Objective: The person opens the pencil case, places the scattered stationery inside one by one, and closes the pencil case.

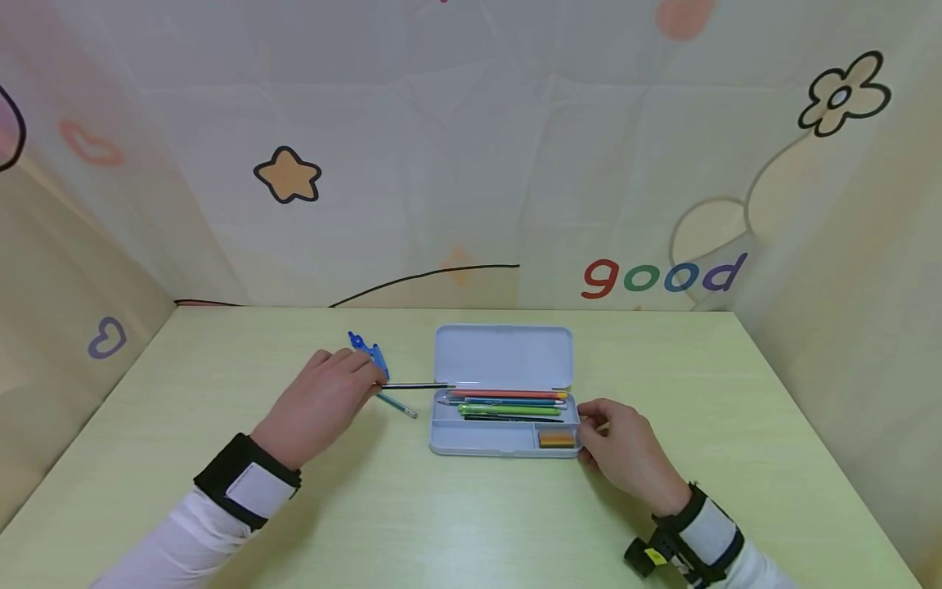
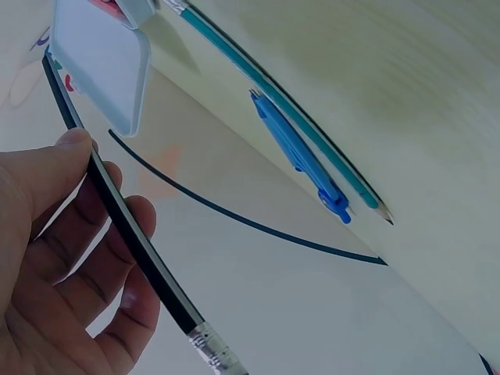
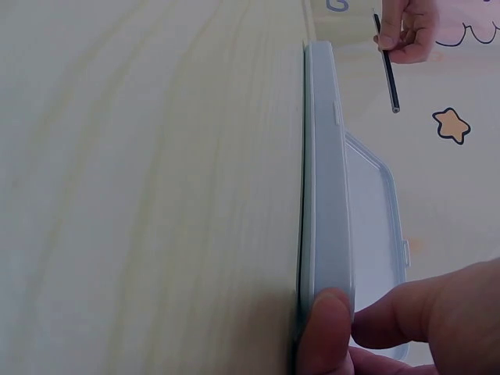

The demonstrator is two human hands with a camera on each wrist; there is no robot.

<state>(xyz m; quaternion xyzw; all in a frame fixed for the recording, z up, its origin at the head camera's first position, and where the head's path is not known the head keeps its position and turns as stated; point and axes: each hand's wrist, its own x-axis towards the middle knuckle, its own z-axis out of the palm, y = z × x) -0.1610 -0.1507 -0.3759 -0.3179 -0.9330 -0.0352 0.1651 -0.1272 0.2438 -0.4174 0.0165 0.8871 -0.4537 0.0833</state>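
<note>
My left hand [image 1: 324,401] pinches a black-and-silver striped pencil [image 2: 129,215] between thumb and fingers. In the left wrist view its ferrule end points down and the other end toward the case. It is held up, left of an open pale-blue pencil case [image 1: 478,442]. My right hand [image 1: 625,450] grips the case's right end, thumb and fingers at the corner in the right wrist view. The case's long compartment holds several pencils and pens, among them an orange pencil [image 1: 508,394] and a green one [image 1: 508,410]. A yellow-brown eraser-like block [image 1: 556,440] lies in its small front-right compartment.
Left of the case, partly behind my left hand, lie a blue drawing compass [image 2: 297,152] and a teal pencil [image 2: 289,109]. The raised lid [image 1: 504,356] stands at the back of the case. Printed cloth [image 1: 441,164] surrounds the table [image 1: 456,523] behind and at the sides.
</note>
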